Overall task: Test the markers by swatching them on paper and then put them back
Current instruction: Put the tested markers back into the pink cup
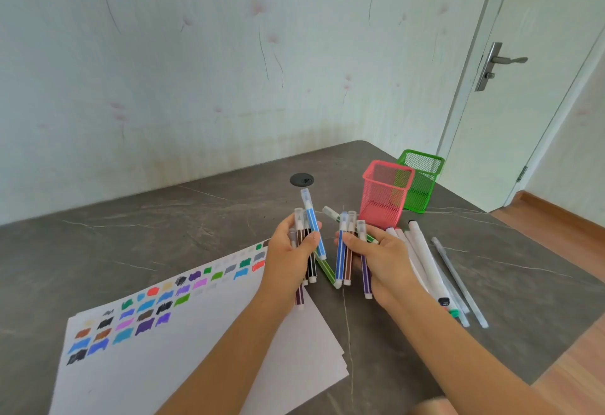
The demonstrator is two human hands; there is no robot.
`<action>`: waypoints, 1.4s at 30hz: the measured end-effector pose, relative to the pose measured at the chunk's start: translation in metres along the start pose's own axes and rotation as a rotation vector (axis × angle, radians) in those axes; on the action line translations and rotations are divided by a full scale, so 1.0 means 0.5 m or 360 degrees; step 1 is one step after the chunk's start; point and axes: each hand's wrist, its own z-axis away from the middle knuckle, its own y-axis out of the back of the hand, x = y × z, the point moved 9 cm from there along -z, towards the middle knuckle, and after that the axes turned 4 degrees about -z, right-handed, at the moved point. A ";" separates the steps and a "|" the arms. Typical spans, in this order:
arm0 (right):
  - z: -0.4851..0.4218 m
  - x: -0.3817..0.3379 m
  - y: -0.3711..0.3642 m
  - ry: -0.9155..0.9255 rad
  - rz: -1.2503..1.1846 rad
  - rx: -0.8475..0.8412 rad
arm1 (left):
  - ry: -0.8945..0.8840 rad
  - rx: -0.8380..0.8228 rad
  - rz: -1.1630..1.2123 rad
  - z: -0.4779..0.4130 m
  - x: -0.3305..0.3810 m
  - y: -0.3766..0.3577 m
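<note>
Gripping a bundle of thin, white-capped striped markers at frame centre, the left hand (288, 254) has its fingers curled round a light blue marker (313, 225) that sticks up above the rest, a maroon marker (300, 297) and a black marker (311, 267); the maroon one's lower end reaches over the edge of the paper. Just right of it, the right hand (386, 261) clasps a second bundle the same way, with a dark blue marker (339, 257), a brown marker (348, 264) and a purple marker (366, 277) nearly upright, caps up. A lime green marker (326, 270) slants between the two hands; which hand holds it I cannot tell. The white sheets of paper (196, 365) lie at lower left on the grey stone-look table (163, 234), carrying rows of colour swatches (147, 313) that run diagonally up toward the hands. Behind the right hand stands a pink square wire-mesh pen holder (383, 198), with a green mesh pen holder (422, 185) just behind it to the right. Several long white pens (425, 257) lie side by side on the table beside the right hand. A round black cable grommet (301, 180) sits in the table above the hands. A white door (523, 103) with a metal lever handle (505, 60) fills the upper right.
</note>
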 end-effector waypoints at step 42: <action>-0.230 -0.277 0.014 0.0536 0.0264 -0.0233 | -0.0326 -0.0083 0.0405 -0.248 0.227 -0.176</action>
